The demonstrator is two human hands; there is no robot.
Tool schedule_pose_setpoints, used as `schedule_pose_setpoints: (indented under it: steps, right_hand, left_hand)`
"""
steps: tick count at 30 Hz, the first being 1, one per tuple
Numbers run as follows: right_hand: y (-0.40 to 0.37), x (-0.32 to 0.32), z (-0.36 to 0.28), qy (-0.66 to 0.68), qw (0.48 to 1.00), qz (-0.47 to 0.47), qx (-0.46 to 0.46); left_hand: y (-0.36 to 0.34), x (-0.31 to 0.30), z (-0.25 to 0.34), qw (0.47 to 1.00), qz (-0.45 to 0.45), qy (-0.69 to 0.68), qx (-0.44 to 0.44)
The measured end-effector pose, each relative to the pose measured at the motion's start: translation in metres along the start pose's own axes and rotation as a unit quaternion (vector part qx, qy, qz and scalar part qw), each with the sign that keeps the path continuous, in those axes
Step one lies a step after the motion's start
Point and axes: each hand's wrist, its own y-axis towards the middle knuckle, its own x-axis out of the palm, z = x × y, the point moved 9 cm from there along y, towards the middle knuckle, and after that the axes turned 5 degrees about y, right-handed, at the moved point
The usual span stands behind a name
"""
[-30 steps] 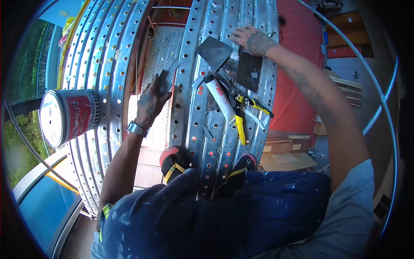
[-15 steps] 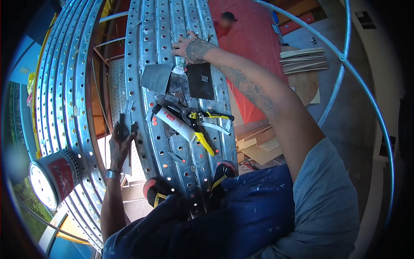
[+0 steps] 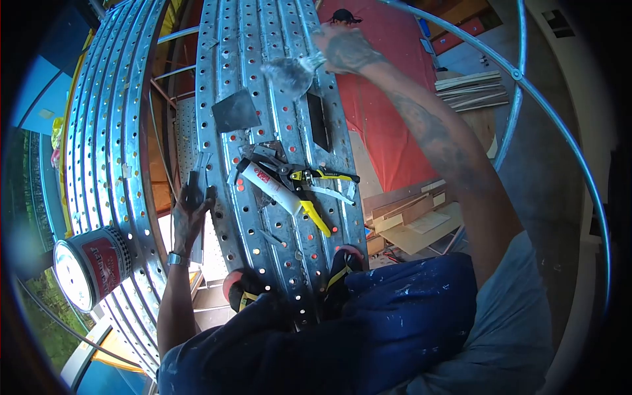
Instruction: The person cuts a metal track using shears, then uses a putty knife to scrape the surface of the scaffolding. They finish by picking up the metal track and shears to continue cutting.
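My right hand (image 3: 342, 47), tattooed on its back, is closed on a clear plastic bag (image 3: 289, 76) above the perforated metal plank (image 3: 227, 39). Its fingers are partly blurred. At the plank's left edge my left hand (image 3: 189, 214) holds a dark handled tool (image 3: 191, 187). A dark square sheet (image 3: 236, 112) lies on the plank, and another dark sheet (image 3: 318, 122) is at the right, seen at a slant. Below them are a white tube (image 3: 271, 187) and yellow-handled snips (image 3: 309, 176), close together.
A second perforated plank (image 3: 108, 131) runs along the left, with a labelled bucket (image 3: 92, 266) beside it. My shoes rest on the near plank. Metal tubes (image 3: 518, 74) cross at the right. Below are a red sheet (image 3: 382, 118), wood pieces (image 3: 421, 227) and another person (image 3: 343, 17).
My right hand has lifted and moved up and right, bringing the clear bag with it. The right dark sheet has tilted. My left hand stays at the plank's edge.
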Motion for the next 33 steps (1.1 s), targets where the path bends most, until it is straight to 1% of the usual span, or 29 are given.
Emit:
schedule_pose_setpoints:
  steps: [1, 2, 3, 4, 6, 8, 9, 12, 13, 14, 16, 18, 19, 22, 23, 25, 26, 28, 30, 32, 33]
  right_hand:
    - [-0.012, -0.015, -0.001, -0.004, 0.995, 0.099, -0.013]
    - [-0.024, -0.018, 0.001, 0.018, 0.99, 0.137, -0.01]
    - [-0.04, -0.024, 0.001, 0.039, 0.984, 0.174, -0.007]
    - [-0.056, -0.031, -0.002, 0.057, 0.976, 0.21, 0.0]
    - [-0.078, -0.004, -0.01, 0.081, 0.988, 0.09, 0.093]
    - [-0.093, 0.033, -0.02, 0.186, 0.97, -0.039, 0.152]
    - [-0.1, 0.037, -0.028, 0.251, 0.956, -0.022, 0.15]
    - [-0.123, 0.054, -0.059, 0.442, 0.887, 0.025, 0.129]
    - [-0.125, 0.06, -0.072, 0.504, 0.855, 0.047, 0.11]
    - [-0.128, 0.069, -0.088, 0.541, 0.834, 0.063, 0.088]
    - [-0.129, 0.074, -0.118, 0.557, 0.824, 0.098, 0.037]
    - [-0.128, 0.07, -0.135, 0.544, 0.83, 0.119, -0.001]
    - [-0.127, 0.07, -0.141, 0.572, 0.812, 0.114, 0.014]
    - [-0.129, 0.06, -0.177, 0.646, 0.755, 0.093, 0.053]
    - [-0.13, 0.056, -0.191, 0.67, 0.735, 0.087, 0.065]
    - [-0.141, 0.05, -0.219, 0.695, 0.712, 0.082, 0.064]
    - [-0.147, 0.055, -0.231, 0.665, 0.739, 0.102, 0.047]
    - [-0.16, 0.064, -0.255, 0.599, 0.788, 0.145, 0.016]
    - [-0.17, 0.081, -0.269, 0.548, 0.816, 0.185, 0.021]
    - [-0.173, 0.111, -0.274, 0.518, 0.839, 0.159, 0.048]
    - [-0.171, 0.116, -0.273, 0.502, 0.85, 0.146, 0.062]
  left_hand:
    - [-0.001, 0.0, 0.009, 1.0, -0.007, 0.0, -0.014]
    - [-0.003, 0.0, 0.012, 0.999, -0.016, -0.001, -0.028]
    - [-0.001, 0.01, -0.006, 0.996, -0.045, -0.063, -0.043]
    - [-0.003, 0.008, -0.004, 0.998, -0.035, -0.041, -0.037]
    - [-0.004, 0.005, 0.007, 1.0, -0.021, 0.004, -0.016]
    - [-0.008, 0.004, 0.021, 0.998, -0.006, 0.055, -0.013]
    - [-0.01, 0.004, 0.025, 0.997, 0.006, 0.08, -0.014]
    - [-0.011, 0.012, 0.03, 0.991, 0.019, 0.118, 0.064]
    - [-0.015, 0.01, 0.037, 0.991, 0.057, 0.092, 0.08]
    - [-0.013, 0.015, 0.018, 0.997, 0.037, 0.065, 0.004]
    - [-0.016, 0.014, 0.026, 0.985, 0.035, 0.168, -0.007]
    - [-0.018, 0.015, 0.028, 0.98, 0.044, 0.194, -0.03]
    - [-0.018, 0.014, 0.028, 0.977, 0.047, 0.205, -0.039]
    - [-0.018, 0.011, 0.03, 0.978, 0.054, 0.2, -0.002]
    - [-0.019, 0.008, 0.031, 0.979, 0.076, 0.19, 0.008]
    - [-0.016, 0.009, 0.027, 0.989, 0.038, 0.144, -0.008]
    - [-0.015, 0.01, 0.027, 0.992, 0.019, 0.121, -0.015]
    - [-0.014, 0.01, 0.026, 0.994, 0.016, 0.109, -0.014]
    - [-0.014, 0.011, 0.022, 0.995, 0.01, 0.098, -0.013]
    - [-0.014, 0.007, 0.017, 0.989, 0.036, 0.144, 0.004]
    - [-0.015, 0.004, 0.017, 0.987, 0.043, 0.156, 0.009]
